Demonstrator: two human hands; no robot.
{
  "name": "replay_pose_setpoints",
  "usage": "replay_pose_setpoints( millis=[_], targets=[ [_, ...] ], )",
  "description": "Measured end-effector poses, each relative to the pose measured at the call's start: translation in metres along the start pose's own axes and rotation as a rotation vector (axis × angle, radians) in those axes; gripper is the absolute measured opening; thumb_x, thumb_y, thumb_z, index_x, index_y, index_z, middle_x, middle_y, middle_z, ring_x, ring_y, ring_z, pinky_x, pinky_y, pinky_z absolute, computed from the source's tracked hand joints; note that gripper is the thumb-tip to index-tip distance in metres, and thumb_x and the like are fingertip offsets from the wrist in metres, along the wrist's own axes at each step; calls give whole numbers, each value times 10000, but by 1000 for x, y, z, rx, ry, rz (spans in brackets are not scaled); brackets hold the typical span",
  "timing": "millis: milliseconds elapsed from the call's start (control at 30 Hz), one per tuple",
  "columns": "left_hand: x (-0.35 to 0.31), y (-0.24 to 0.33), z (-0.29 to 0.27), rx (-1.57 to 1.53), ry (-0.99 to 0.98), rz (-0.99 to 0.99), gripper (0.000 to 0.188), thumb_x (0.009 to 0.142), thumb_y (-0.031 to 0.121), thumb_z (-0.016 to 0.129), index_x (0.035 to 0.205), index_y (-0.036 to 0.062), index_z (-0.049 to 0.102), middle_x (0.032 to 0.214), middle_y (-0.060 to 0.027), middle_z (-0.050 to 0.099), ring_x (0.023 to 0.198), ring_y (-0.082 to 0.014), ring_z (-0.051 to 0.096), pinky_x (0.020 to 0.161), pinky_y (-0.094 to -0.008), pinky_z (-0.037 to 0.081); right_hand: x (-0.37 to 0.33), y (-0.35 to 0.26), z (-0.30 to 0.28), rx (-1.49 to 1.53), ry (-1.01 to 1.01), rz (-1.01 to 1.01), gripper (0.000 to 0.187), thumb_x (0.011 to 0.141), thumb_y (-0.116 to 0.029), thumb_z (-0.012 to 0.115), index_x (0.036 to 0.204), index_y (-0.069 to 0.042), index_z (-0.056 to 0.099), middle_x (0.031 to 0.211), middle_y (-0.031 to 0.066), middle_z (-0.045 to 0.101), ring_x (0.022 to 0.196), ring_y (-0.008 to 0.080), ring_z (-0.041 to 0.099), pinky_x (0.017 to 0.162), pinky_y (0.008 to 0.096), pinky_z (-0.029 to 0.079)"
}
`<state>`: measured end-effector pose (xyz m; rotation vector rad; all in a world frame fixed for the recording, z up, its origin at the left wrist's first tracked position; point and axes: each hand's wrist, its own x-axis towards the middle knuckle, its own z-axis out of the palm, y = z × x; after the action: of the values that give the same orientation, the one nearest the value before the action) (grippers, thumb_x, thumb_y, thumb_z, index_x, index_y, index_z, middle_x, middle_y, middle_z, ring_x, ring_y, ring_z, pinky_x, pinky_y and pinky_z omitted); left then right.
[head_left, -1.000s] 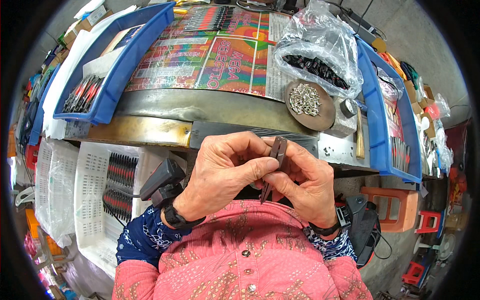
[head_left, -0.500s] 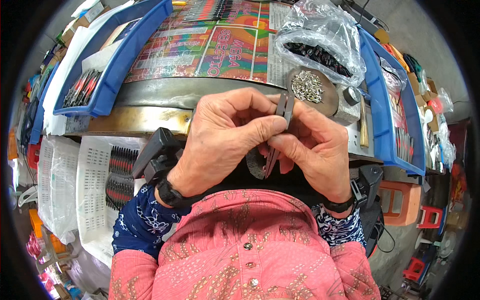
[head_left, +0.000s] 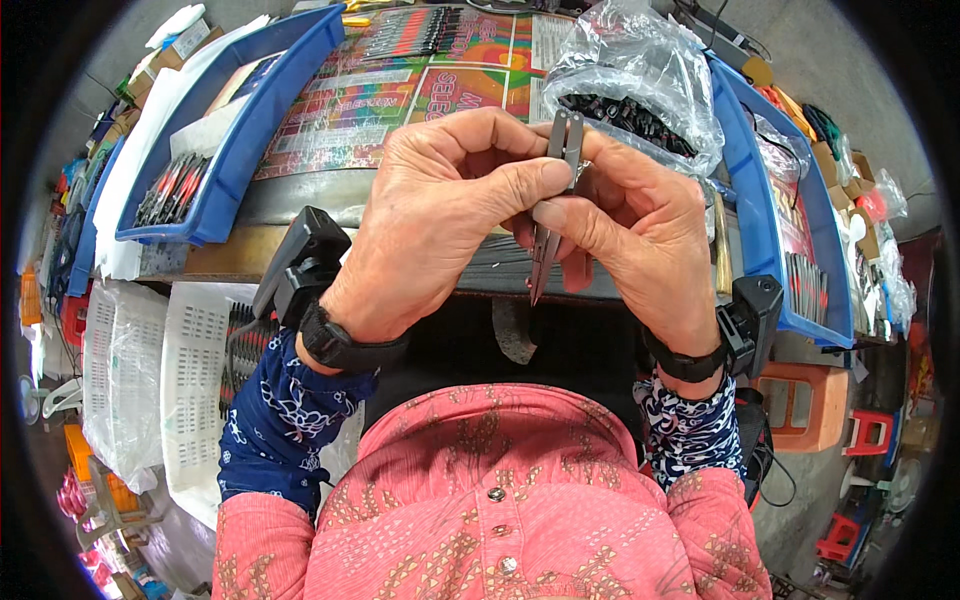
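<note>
Between my hands stands a slim dark metal tool (head_left: 544, 250), made of two narrow bars side by side with small round holes at the upper end and a narrow lower tip. My left hand (head_left: 425, 215) pinches it from the left with thumb and fingers. From the right, my right hand (head_left: 645, 235) grips the same piece, its thumb lying across the bars just below the left thumb. The fingertips behind the tool are partly hidden. Both hands are over the near edge of the workbench.
A blue tray (head_left: 225, 165) with red-and-black slim pieces lies at left, another blue tray (head_left: 745, 160) at right. A clear plastic bag (head_left: 640, 65) holds dark parts. More red-and-black pieces (head_left: 412, 32) lie on the printed sheet (head_left: 350, 110). A white basket (head_left: 195, 390) stands lower left.
Both hands have moved up and away from my body with the metal tool, its two bars now more upright. My right hand now covers the dish of small metal pins.
</note>
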<state>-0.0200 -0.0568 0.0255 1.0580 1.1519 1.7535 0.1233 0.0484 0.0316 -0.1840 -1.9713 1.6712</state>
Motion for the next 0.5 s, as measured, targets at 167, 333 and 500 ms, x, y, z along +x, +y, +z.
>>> replay_pose_setpoints(
  millis=[167, 333, 500],
  targets=[
    [6, 1, -1, 3, -7, -18, 104, 902, 97, 694, 980, 33, 665, 850, -16, 672, 727, -76, 630, 607, -212, 519, 4, 1, -4, -9, 10, 43, 272, 908, -121, 686, 1142, 3, 625, 800, 6, 678, 602, 27, 571, 461, 176, 442],
    [7, -7, -3, -56, -12, -71, 101, 892, 94, 707, 962, 34, 666, 856, -19, 670, 719, -79, 625, 612, -213, 516, 3, 10, -6, 17, 1, 74, 249, 909, -114, 683, 1108, 20, 617, 795, 15, 673, 580, 39, 575, 457, 178, 455],
    [5, -17, -8, -111, 9, -137, 100, 883, 91, 716, 953, 37, 669, 857, -17, 668, 725, -77, 621, 619, -214, 513, 1, 18, -4, 35, 4, 138, 250, 910, -100, 677, 1122, 16, 614, 788, 17, 670, 575, 42, 578, 450, 184, 460]
  ],
)
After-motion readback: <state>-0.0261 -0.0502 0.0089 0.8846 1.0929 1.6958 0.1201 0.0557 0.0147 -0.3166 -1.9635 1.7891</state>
